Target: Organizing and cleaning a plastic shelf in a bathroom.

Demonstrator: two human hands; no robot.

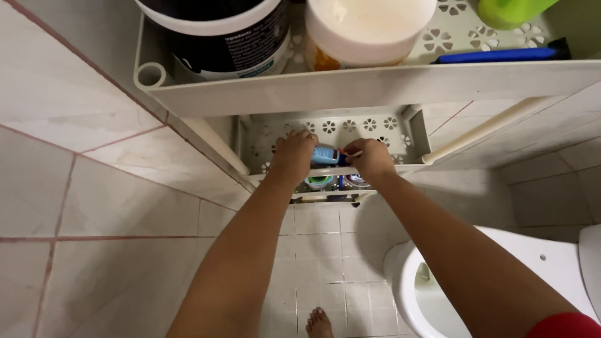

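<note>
Both my arms reach down to the middle shelf (375,128) of a tall cream plastic rack with flower-shaped cutouts. My left hand (292,156) grips a small light-blue tube or bottle (324,154) at the shelf's front edge. My right hand (370,158) pinches the dark blue and red end of that same item, where a thin white piece sticks out. Under the hands, on a lower shelf, stand round containers with green (318,181) and dark lids, partly hidden.
The top shelf (350,84) close to the camera carries a black-and-white tub (219,31), a white-lidded jar (366,28), a blue flat object (494,55) and a green thing (510,11). A white toilet (451,281) stands at lower right. Tiled wall at left, my bare foot (319,324) on tiled floor.
</note>
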